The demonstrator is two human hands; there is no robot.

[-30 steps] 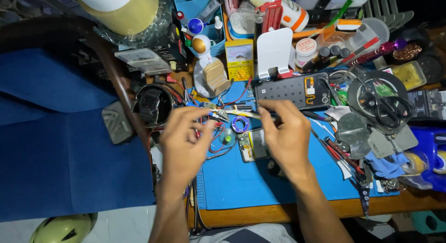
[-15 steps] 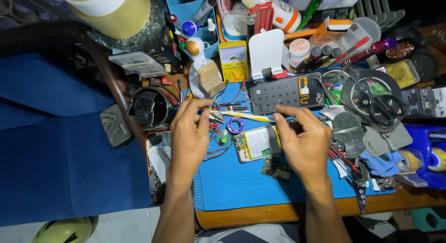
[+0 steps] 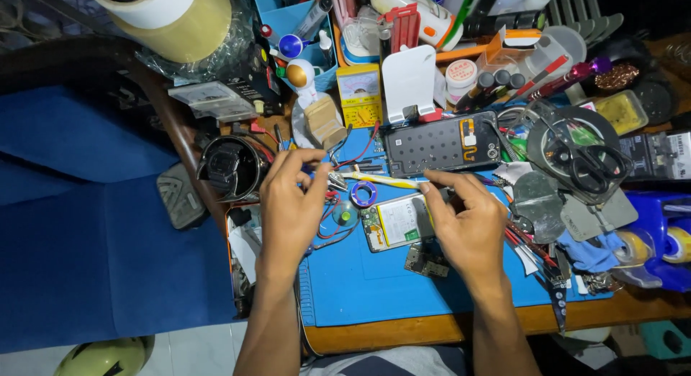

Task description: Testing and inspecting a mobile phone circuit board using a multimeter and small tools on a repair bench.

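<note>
Head view looks straight down on a crowded bench [image 3: 504, 318] covered by a blue work mat [image 3: 374, 282]. Left hand [image 3: 288, 203] sits near the mat's far left corner, thumb and forefinger pinched together around something thin among the red wires [image 3: 327, 228] (what exactly it grips is too small to tell). Right hand [image 3: 468, 225] rests near the middle of the mat, its fingertips [image 3: 426, 189] closed on a slim tool that is mostly hidden by the fingers, right at the far edge of an opened phone body [image 3: 396, 223] showing a pale battery and green board. That phone lies flat on the mat between the two hands, just beside the right one. Beyond it, toward the far edge of the bench, lies a dark phone back cover [image 3: 440, 142] with rows of small dots. A yellow-and-white tool [image 3: 381, 179] lies between cover and phone. A small purple ring [image 3: 363, 194] and a clear round piece [image 3: 345, 216] lie between the hands. Black scissors [image 3: 586, 164] rest on a round tray toward the right edge, well apart from both hands.
</note>
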